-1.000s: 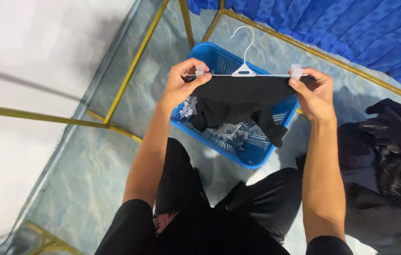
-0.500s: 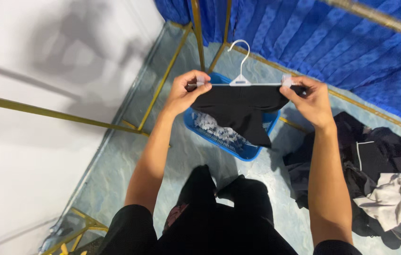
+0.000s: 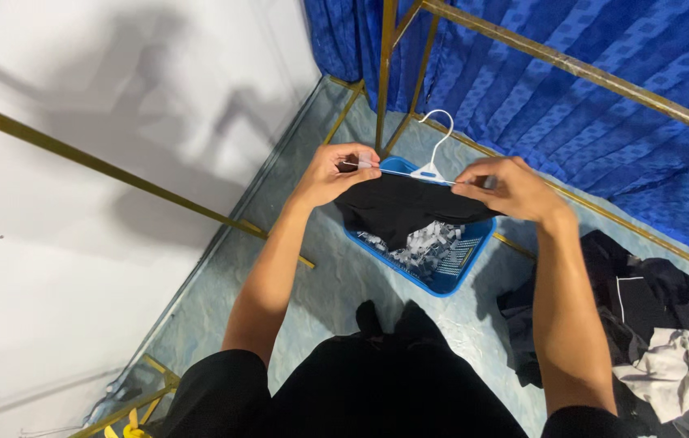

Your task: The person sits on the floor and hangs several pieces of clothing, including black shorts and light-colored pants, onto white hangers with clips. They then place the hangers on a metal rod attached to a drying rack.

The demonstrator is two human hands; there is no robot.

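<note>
Left hand (image 3: 334, 172) pinches the left end of a white hanger (image 3: 429, 169); right hand (image 3: 505, 188) grips its right end w/ the black garment (image 3: 405, 209) clamped along the bar. Garment hangs above a blue basket (image 3: 442, 280) on the floor, clips inside. Clothes pile (image 3: 652, 324) lies at right, near the blue curtain (image 3: 588, 105).

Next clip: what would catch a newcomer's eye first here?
At centre, the left hand and right hand pinch the ends of a white clip hanger carrying a black garment. Beneath it sits a blue plastic basket of clips. Blue curtains hang behind, and a clothes pile lies at right.
</note>
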